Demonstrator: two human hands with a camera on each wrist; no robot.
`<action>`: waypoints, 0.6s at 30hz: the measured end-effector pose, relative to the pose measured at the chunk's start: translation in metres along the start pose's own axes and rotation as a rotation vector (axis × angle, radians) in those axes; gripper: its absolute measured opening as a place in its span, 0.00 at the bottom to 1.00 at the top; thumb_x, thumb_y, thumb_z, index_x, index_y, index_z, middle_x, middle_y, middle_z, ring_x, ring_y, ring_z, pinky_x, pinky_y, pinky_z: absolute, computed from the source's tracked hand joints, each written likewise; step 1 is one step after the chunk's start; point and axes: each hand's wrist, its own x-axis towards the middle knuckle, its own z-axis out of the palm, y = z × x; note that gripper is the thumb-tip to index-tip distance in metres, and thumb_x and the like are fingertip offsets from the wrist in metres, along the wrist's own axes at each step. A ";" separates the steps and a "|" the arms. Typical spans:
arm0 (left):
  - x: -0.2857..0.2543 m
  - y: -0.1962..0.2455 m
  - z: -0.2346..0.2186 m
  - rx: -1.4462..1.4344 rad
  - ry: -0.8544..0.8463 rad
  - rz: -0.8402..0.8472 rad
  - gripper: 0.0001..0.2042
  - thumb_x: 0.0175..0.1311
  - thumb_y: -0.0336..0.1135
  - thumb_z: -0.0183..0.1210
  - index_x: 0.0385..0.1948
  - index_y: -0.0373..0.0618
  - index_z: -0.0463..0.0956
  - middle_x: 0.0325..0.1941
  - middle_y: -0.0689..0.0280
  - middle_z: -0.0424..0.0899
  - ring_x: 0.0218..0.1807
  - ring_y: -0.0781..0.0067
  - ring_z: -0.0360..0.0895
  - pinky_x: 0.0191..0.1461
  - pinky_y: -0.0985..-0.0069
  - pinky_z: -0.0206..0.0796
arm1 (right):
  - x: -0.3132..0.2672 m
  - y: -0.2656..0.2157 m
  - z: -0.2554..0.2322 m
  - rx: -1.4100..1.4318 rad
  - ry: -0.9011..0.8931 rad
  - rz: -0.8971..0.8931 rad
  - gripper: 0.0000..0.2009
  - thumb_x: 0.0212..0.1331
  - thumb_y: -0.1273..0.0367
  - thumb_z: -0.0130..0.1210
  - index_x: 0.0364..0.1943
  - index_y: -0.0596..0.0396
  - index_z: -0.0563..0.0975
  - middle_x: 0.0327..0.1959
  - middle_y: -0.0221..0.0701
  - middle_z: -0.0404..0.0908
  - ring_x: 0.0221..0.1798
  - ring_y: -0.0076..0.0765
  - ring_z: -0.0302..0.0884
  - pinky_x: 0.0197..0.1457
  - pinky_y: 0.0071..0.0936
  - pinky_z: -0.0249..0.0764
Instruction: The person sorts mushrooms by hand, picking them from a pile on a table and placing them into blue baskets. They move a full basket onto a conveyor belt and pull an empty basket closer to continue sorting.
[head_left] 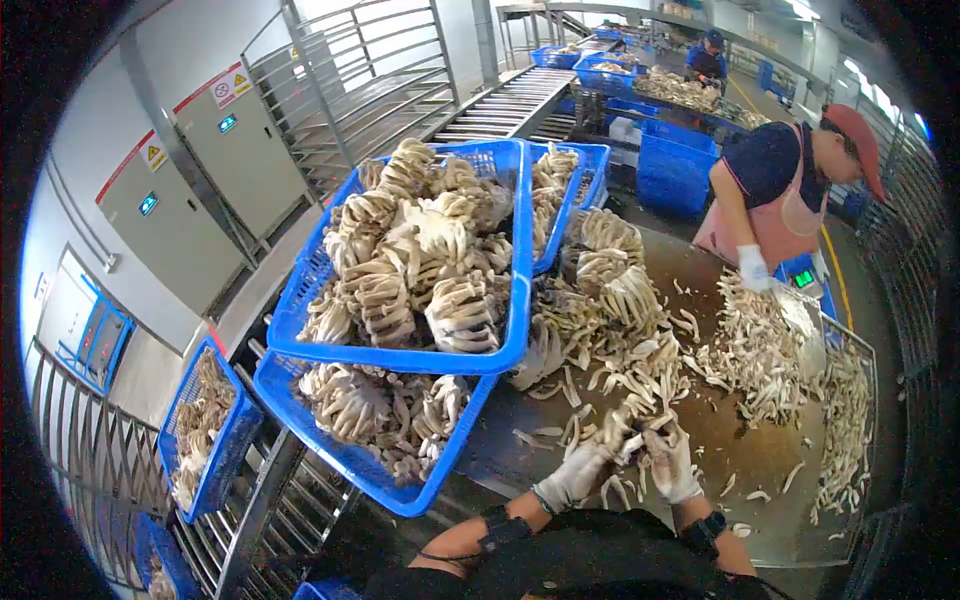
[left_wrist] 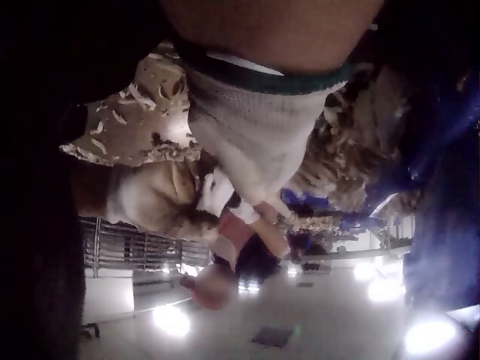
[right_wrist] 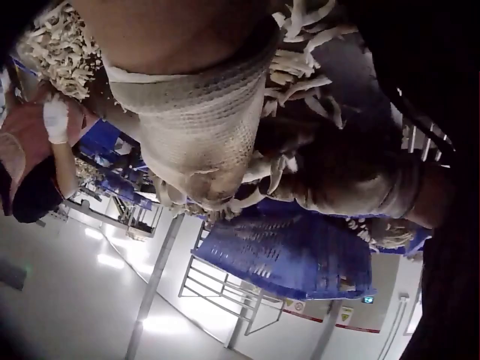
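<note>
Both hands wear whitish knit gloves and meet over the near side of the metal table. My left hand (head_left: 578, 472) grips a small cluster of long-stemmed mushrooms (right_wrist: 264, 171), its fingers curled around the stems. Close beside it, my right hand (head_left: 672, 466) curls its fingers on the same mushrooms from the other side. Pale stems poke out between the two hands in the right wrist view; the left wrist view mostly shows the back of the left glove. Loose mushroom pieces (head_left: 622, 490) lie on the table below, and a pile of mushroom clusters (head_left: 610, 290) stands just beyond.
Blue crates (head_left: 515, 350) heaped with mushroom clusters are stacked at the left. Across the table, a person in a pink apron (head_left: 775, 220) reaches over a pile of separated mushrooms (head_left: 755, 350). A roller conveyor (head_left: 510, 105) runs behind, and another person (head_left: 707, 62) stands far back.
</note>
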 end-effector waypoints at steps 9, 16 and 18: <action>0.014 -0.076 -0.025 0.277 -0.060 -0.091 0.16 0.67 0.39 0.52 0.50 0.39 0.72 0.54 0.64 0.75 0.53 0.74 0.70 0.58 0.75 0.63 | 0.001 0.004 -0.015 0.630 -0.388 0.406 0.19 0.58 0.80 0.48 0.55 0.60 0.63 0.50 0.35 0.71 0.55 0.35 0.71 0.60 0.31 0.70; 0.021 -0.078 -0.034 0.717 -0.153 -0.195 0.29 0.59 0.34 0.58 0.63 0.42 0.57 0.60 0.59 0.69 0.58 0.69 0.67 0.61 0.76 0.59 | 0.002 0.044 -0.025 0.159 -0.392 0.253 0.27 0.57 0.68 0.56 0.60 0.59 0.61 0.58 0.44 0.66 0.58 0.41 0.68 0.60 0.33 0.66; 0.018 -0.039 -0.021 0.543 -0.033 -0.184 0.37 0.56 0.35 0.62 0.66 0.42 0.50 0.62 0.57 0.67 0.61 0.66 0.65 0.63 0.74 0.57 | 0.013 0.050 -0.041 -0.298 -0.416 -0.046 0.33 0.54 0.62 0.59 0.62 0.59 0.59 0.59 0.50 0.65 0.59 0.49 0.67 0.60 0.36 0.66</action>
